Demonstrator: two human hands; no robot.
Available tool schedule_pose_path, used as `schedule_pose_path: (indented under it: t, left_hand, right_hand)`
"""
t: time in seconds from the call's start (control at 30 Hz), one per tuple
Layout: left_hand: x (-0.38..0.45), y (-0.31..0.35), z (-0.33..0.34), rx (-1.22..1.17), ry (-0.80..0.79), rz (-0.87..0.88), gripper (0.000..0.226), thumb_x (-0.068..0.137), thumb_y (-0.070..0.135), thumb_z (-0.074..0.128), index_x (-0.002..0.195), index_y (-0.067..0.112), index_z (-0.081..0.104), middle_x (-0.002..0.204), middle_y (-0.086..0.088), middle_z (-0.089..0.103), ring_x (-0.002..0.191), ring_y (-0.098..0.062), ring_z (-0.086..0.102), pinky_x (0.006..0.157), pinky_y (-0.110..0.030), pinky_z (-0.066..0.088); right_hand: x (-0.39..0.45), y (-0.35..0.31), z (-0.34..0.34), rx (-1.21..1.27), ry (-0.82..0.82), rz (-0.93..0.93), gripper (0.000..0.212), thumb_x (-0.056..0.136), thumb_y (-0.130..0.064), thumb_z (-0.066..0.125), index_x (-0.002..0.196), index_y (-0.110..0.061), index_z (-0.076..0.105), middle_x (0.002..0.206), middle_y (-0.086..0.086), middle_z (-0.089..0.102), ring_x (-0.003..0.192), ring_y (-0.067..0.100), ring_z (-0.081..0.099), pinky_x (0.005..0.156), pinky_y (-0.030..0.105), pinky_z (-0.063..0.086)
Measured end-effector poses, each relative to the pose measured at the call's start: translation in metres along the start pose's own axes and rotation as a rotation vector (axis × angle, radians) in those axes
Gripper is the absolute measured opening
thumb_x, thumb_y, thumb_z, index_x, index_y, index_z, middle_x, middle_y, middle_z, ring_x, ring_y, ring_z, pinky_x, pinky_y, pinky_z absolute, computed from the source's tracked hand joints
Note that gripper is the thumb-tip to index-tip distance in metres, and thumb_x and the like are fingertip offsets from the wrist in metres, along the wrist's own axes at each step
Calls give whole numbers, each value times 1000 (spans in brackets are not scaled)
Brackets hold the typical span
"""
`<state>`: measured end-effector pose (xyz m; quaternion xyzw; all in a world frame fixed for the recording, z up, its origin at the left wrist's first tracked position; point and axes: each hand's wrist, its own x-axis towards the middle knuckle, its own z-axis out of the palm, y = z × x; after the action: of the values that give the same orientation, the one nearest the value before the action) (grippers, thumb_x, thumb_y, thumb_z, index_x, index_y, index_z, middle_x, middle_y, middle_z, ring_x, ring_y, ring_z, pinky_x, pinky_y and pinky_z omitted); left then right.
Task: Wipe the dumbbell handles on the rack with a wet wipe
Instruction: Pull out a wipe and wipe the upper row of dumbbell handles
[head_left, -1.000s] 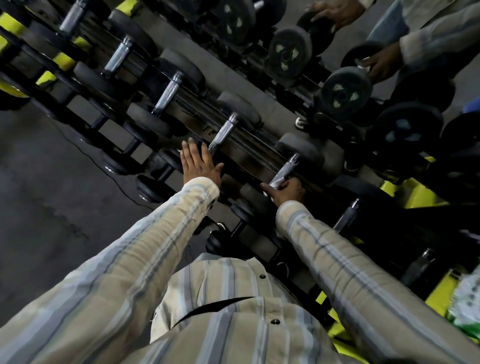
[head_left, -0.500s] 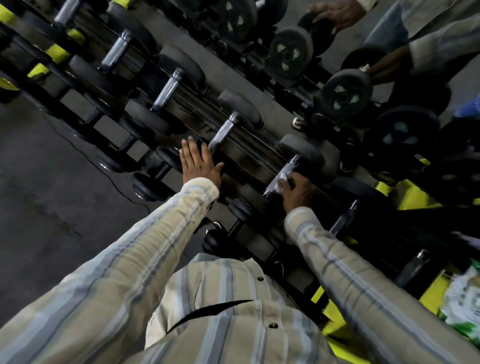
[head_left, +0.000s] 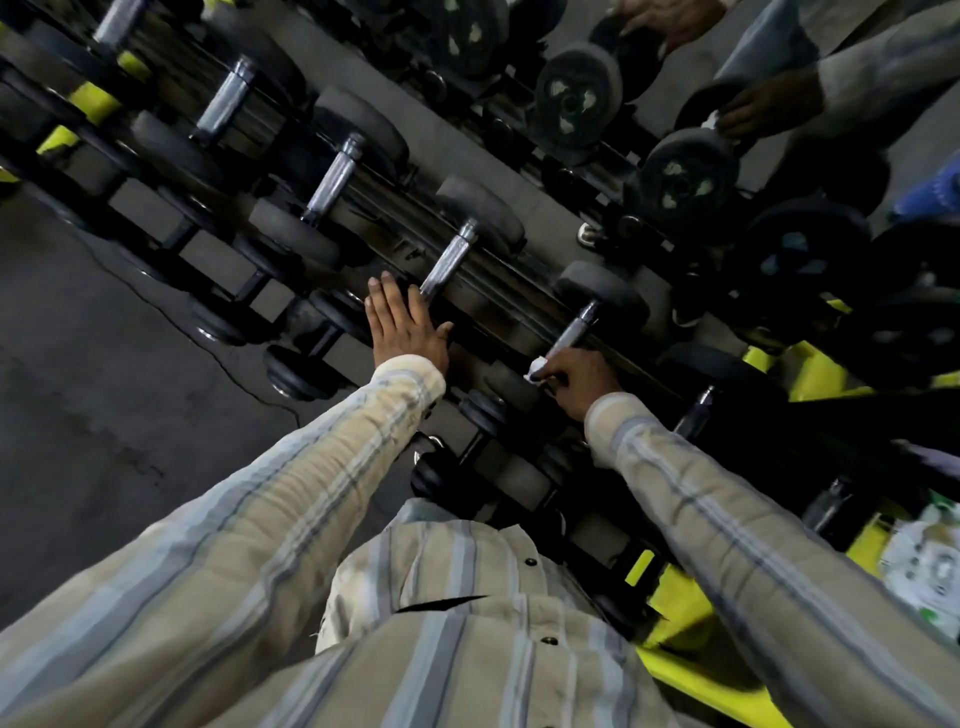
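Since half a second ago the right hand has slid back down the chrome handle, from near the far head toward the near end, while the left hand has stayed flat where it was.

From the head camera, the right hand curls round the lower end of that handle with a white wet wipe bunched under the fingers; only a small corner of the wipe shows at the knuckles. The left hand lies open, fingers straight and together, pressed on the front edge of the rack just beside the neighbouring dumbbell's handle.

The dumbbell being wiped sits on the upper tier, toward the rack's right end, its shaft running from the front rail up to a dull grey head. Its handle is bright bare metal, round and narrow. Such a weight looks heavy and rigid, so it should stay seated in its cradle under rubbing; the steel is likely slick once damp. The wipe is soft and limp, best wrapped right round the shaft and gripped so it drags along the full length. More chrome handles line the rack to the left and one to the right. Another person's hands work at the far top right corner.
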<state>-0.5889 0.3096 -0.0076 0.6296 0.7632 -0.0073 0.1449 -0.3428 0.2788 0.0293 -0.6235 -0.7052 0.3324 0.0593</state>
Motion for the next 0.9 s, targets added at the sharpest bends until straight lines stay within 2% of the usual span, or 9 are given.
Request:
schedule_pose_path:
  t: [0.07,0.17,0.23,0.33,0.43,0.57,0.67,0.77,0.9]
  left_hand:
    - [-1,-1,-4,-16,-5,12,78,97,49,54,153,1,29,165,-30,8,154,-47,3,126,-54,1]
    - [0,-9,-9,-70,-14,47,73,100,42,53,156,4,27,166,-26,9,154,-44,4,126,-51,0]
    - [-3,-16,-12,-136,5,70,69,101,34,52,157,4,27,167,-23,11,155,-42,6,127,-49,3]
    - [-9,-20,-19,-176,16,76,65,103,29,49,158,4,26,167,-20,15,155,-37,11,127,-47,7]
    - [-24,-18,-30,-218,6,51,63,103,28,50,157,4,29,166,-19,17,154,-36,17,125,-47,13]
    - [-41,-16,-44,-255,17,69,59,102,28,52,153,5,36,164,-19,25,151,-35,27,123,-45,20]
    - [-57,-19,-53,-296,55,76,54,101,26,54,149,4,42,158,-19,36,144,-37,38,119,-43,26]
    - [-73,-24,-57,-317,77,58,55,100,26,56,148,2,43,153,-21,42,138,-40,43,117,-42,31]
    - [-86,-40,-58,-343,74,42,58,101,28,55,153,5,38,159,-18,35,144,-39,38,121,-45,29]
  right_hand:
    - [-1,-11,-2,351,43,205,23,82,-3,73,93,-21,81,98,10,77,90,23,72,90,36,55]
    - [-3,-29,-4,1043,82,438,29,87,13,62,91,-12,75,80,9,75,69,16,70,77,30,56]
    - [-5,-44,-8,1329,84,505,28,90,15,54,93,-7,71,73,4,73,65,13,70,67,25,56]
    - [-11,-64,-11,1607,84,508,24,92,11,54,100,-6,69,82,7,75,74,17,70,66,26,59]
    - [-19,-78,-14,1720,93,523,21,96,3,51,95,-13,65,78,6,74,79,18,68,71,28,56]
    - [-27,-87,-12,1696,45,523,19,99,-8,48,97,-21,61,94,4,68,87,16,64,76,29,48]
    - [-27,-88,-4,1749,-14,537,16,96,-18,47,101,-17,63,102,7,69,91,22,65,77,35,51]
    - [-27,-96,1,1740,-58,536,29,92,-34,54,109,-13,64,106,10,70,97,27,66,78,36,53]
    - [-23,-121,10,1530,-50,483,36,87,-21,71,120,-8,67,118,13,71,98,27,70,75,34,57]
